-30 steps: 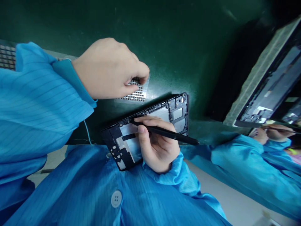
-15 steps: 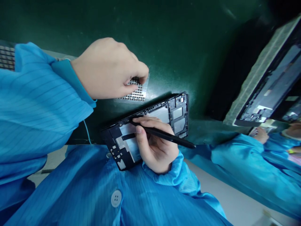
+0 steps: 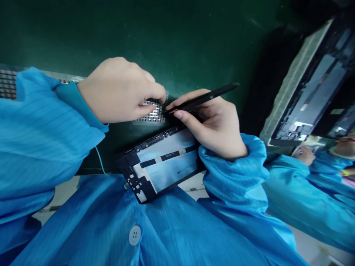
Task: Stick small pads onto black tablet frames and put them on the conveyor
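My right hand point(image 3: 219, 122) is closed round a black pen-like tool point(image 3: 206, 98); its tip is at the right edge of a clear sheet with rows of small dark pieces point(image 3: 154, 117). Over that sheet rests my left hand point(image 3: 119, 90), thumb and forefinger curled near each other at the small pieces; whether they pinch anything is too small to tell. Below both hands a tablet-like device with its inside exposed point(image 3: 172, 162) lies tilted at the table's near edge, against my blue coat. The right forearm and hand hide its right end.
At the right, more opened devices point(image 3: 316, 99) sit on a pale-edged foam block point(image 3: 294, 88). Another person's hand point(image 3: 305, 155) and blue sleeve point(image 3: 299, 188) are at the lower right. More sheet with pieces point(image 3: 8, 84) shows at the far left of the green table point(image 3: 194, 44).
My right hand has moved up and right with the tool, from the device's upper edge to the sheet of small pieces. The left hand stays over the sheet.
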Motion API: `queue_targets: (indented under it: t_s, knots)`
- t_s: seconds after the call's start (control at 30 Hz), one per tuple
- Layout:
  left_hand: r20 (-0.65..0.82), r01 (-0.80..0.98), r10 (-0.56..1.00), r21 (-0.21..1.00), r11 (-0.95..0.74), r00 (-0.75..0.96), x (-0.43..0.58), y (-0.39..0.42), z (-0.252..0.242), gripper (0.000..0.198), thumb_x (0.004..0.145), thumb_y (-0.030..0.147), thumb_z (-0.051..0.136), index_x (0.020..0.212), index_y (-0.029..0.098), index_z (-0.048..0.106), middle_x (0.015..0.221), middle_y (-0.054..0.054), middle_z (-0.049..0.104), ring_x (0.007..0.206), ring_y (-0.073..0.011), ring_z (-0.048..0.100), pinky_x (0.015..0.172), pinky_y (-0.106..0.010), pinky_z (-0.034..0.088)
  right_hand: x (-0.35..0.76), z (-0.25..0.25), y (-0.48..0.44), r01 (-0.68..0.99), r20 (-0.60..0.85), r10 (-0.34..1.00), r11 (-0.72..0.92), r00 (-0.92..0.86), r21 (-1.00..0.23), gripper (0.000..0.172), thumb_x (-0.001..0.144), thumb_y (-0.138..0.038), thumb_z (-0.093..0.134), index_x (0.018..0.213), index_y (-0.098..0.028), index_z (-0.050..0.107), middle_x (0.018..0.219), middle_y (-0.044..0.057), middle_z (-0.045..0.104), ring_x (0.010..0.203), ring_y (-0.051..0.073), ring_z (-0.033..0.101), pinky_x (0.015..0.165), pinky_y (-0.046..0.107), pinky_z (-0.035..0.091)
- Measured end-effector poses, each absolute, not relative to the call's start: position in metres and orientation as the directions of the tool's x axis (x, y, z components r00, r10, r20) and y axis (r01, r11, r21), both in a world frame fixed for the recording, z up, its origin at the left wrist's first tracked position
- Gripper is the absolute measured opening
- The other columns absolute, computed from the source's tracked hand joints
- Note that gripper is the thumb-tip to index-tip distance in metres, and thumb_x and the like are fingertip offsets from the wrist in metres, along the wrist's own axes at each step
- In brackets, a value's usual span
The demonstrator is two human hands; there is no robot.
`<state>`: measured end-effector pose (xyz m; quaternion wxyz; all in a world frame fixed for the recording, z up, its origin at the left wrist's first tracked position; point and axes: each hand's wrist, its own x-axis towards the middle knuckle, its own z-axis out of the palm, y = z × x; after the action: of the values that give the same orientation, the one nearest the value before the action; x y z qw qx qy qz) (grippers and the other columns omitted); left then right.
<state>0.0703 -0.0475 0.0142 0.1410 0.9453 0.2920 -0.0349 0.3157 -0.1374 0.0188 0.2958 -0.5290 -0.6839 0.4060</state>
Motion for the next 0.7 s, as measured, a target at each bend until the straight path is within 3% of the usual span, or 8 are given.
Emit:
queue_targets:
  t_s: [0.13, 0.37, 0.5, 0.6, 0.7]
  knots:
    - [-0.078, 0.546, 0.549, 0.29, -0.786, 0.832, 0.068, -0.046, 0.01, 0.051, 0.104, 0.04, 0.037, 0.126, 0.032, 0.083, 0.102, -0.006, 0.082, 0.099, -0.0276, 0.076, 0.084, -0.04, 0.057, 0.31, 0.021, -0.141, 0.502, -0.016, 0.968, 0.115, -0.25, -0.857, 0.016, 0.105, -0.041, 0.079, 0.113, -0.027, 0.08, 0.114, 0.004, 0.086, 0.108, 0.026, 0.084, 0.1, 0.041, 0.07]
    - [-0.169, 0.577, 0.553, 0.308, -0.757, 0.816, 0.07, -0.045, 0.014, 0.054, 0.103, 0.04, 0.038, 0.133, 0.032, 0.082, 0.111, -0.008, 0.081, 0.105, -0.0305, 0.075, 0.093, -0.046, 0.057, 0.313, 0.025, -0.136, 0.502, -0.032, 0.966, 0.106, -0.258, -0.858, 0.018, 0.105, -0.044, 0.08, 0.107, -0.026, 0.081, 0.109, 0.005, 0.086, 0.104, 0.026, 0.085, 0.1, 0.043, 0.071]
    - [-0.153, 0.566, 0.546, 0.281, -0.775, 0.823, 0.071, -0.047, 0.014, 0.055, 0.104, 0.04, 0.035, 0.134, 0.034, 0.081, 0.108, -0.008, 0.083, 0.096, -0.0288, 0.073, 0.081, -0.043, 0.054, 0.305, 0.019, -0.168, 0.389, 0.097, 0.994, 0.07, 0.051, -0.918, 0.016, 0.106, -0.044, 0.078, 0.114, -0.03, 0.077, 0.103, 0.002, 0.082, 0.096, 0.025, 0.085, 0.092, 0.047, 0.073]
    - [-0.076, 0.54, 0.545, 0.301, -0.786, 0.835, 0.07, -0.048, 0.012, 0.056, 0.105, 0.047, 0.034, 0.129, 0.032, 0.082, 0.098, -0.007, 0.081, 0.087, -0.0249, 0.069, 0.078, -0.038, 0.052, 0.292, 0.008, -0.2, 0.385, 0.233, 0.92, 0.101, 0.315, -0.917, 0.008, 0.106, -0.034, 0.078, 0.112, -0.029, 0.078, 0.098, 0.001, 0.079, 0.09, 0.022, 0.083, 0.086, 0.042, 0.072]
    - [-0.068, 0.555, 0.562, 0.292, -0.779, 0.824, 0.069, -0.049, 0.011, 0.06, 0.105, 0.051, 0.031, 0.128, 0.03, 0.082, 0.098, -0.009, 0.08, 0.085, -0.0251, 0.066, 0.079, -0.04, 0.049, 0.281, -0.001, -0.218, 0.394, 0.283, 0.884, 0.126, 0.372, -0.911, 0.009, 0.104, -0.028, 0.079, 0.114, -0.028, 0.078, 0.102, 0.002, 0.081, 0.092, 0.021, 0.084, 0.087, 0.038, 0.072]
